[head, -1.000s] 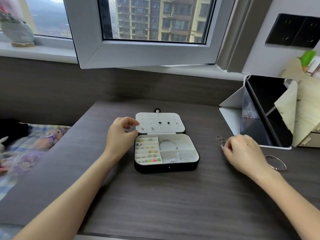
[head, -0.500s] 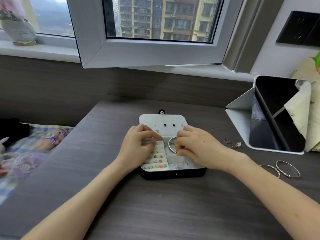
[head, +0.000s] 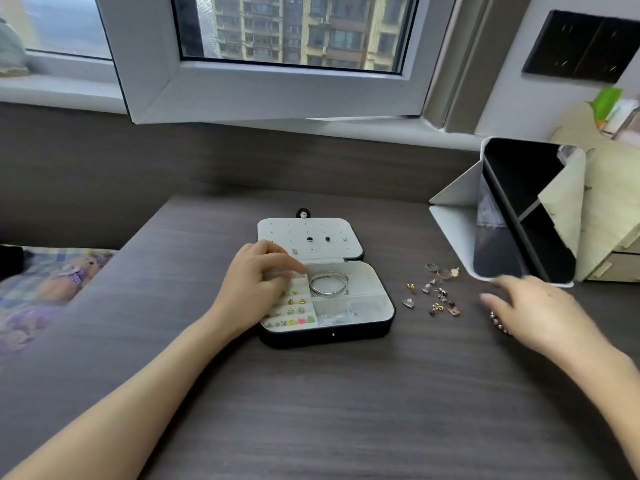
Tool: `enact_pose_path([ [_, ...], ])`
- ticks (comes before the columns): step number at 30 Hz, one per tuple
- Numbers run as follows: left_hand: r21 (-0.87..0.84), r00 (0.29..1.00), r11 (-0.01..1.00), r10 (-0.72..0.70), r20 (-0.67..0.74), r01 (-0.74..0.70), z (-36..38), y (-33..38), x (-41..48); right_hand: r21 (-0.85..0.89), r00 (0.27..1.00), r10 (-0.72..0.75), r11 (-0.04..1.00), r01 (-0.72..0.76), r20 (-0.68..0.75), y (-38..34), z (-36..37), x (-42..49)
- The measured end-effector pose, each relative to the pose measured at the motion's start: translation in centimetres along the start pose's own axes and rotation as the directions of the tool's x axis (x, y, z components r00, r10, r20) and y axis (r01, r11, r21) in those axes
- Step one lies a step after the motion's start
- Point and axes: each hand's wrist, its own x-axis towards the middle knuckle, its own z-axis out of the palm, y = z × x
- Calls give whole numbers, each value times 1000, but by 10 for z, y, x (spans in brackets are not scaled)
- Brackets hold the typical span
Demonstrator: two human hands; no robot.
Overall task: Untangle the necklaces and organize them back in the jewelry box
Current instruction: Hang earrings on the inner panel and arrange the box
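Dark grey wooden desk (head: 346, 410) holds our open black jewelry box (head: 346, 337) mid-frame. Our left hand (head: 252, 282) rests curled on its left side; we cannot tell if it pinches anything. Our right hand (head: 540, 313) spreads flat, frame right.

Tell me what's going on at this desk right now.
A person is sorting jewelry at a dark desk. Their left hand rests on the left side of the open jewelry box, fingers curled over the earring rows; whether they pinch anything is unclear. Silver bangles lie in the box's upper right compartment. The right hand, blurred, hovers just past a scatter of small loose pieces; I cannot tell if it holds anything.
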Motion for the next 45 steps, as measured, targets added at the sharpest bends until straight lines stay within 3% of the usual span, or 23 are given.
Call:
enact_pose_path([
  [4, -2, 1000, 1000, -8, -4, 8, 0, 2, -1, -5, 986, 137, 991, -137, 94, 29, 8, 7],
  [13, 52, 1000, 999, -1, -7, 1, -2, 2, -1, 38, 988, 28, 999, -35, 152, -15, 1, 3],
  [18, 59, 1000, 998, 9, -15, -8, -2, 3, -1, 182, 999, -42, 983, 38, 16, -35, -19, -4],
  [21, 50, 1000, 999, 5, -13, -4, -2, 3, -1, 279, 984, -131, 947, 159, -118, -57, -37, -9],
  [24, 37, 1000, 999, 15, -11, -14, -2, 4, -1, 443, 937, -241, 832, 333, -252, -83, -47, -10],
  [27, 41, 1000, 999, 9, -13, -8, -2, 4, -2, 658, 931, -301, 661, 361, -208, -106, -51, -4],
  [32, 33, 1000, 999, 12, -8, -12, -1, 2, -2, 888, 927, -372, 439, 139, 39, -132, -46, 15],
  [36, 36, 1000, 999, 10, -9, -9, 0, 3, 0, 961, 869, -442, 249, -119, 221, -144, -44, 25],
  [38, 37, 1000, 999, 27, -5, -27, 0, 2, 0, 954, 843, -452, 206, -219, 291, -151, -43, 27],
  [41, 28, 993, 993, 111, 35, -112, -2, 4, -1, 913, 840, -419, 357, -198, 346, -160, -39, 25],
  [45, 94, 963, 967, 222, 153, -238, -5, 7, -3, 625, 913, -356, 764, 160, 201, -158, -30, 24],
])
